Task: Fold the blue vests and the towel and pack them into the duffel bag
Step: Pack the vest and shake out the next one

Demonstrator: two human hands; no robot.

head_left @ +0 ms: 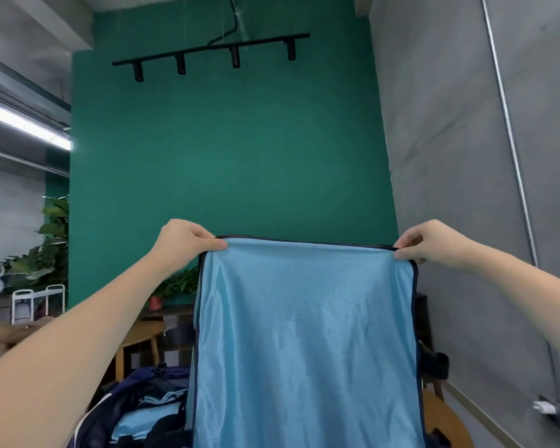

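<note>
A light blue mesh vest [304, 334] with dark navy trim hangs stretched out in front of me, reaching past the bottom of the frame. My left hand [185, 242] pinches its upper left corner. Its upper right corner is pinched by my right hand [430, 242]. Both arms are raised at chest height. Below left lies a dark navy duffel bag [123, 405], open, with folded light blue fabric [149, 415] inside. The towel is not in view.
A green wall [227, 150] stands ahead and a grey concrete wall [472, 156] runs close on the right. A wooden table [143, 334] and potted plants [175, 286] sit behind the bag. A white rack [36, 302] stands at far left.
</note>
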